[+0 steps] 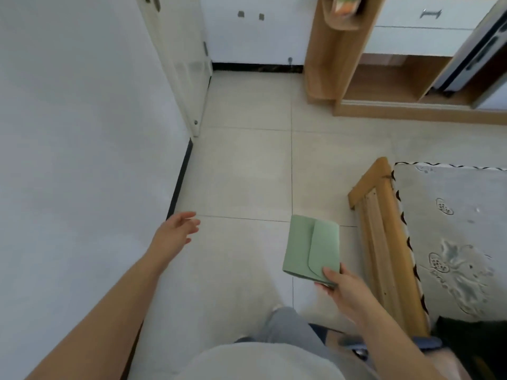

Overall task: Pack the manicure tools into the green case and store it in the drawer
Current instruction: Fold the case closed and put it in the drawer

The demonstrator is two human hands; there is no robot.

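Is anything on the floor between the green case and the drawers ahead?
Nothing visible. The closed green flap case, gripped by the right hand, faces bare beige tiled floor up to the white metal-handled drawers in the wooden cabinet.

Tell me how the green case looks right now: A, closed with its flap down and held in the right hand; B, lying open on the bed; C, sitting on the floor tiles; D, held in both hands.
A: the green case has its flap folded shut and the right hand pinches its near corner above the floor, while the left hand is open and holds nothing.
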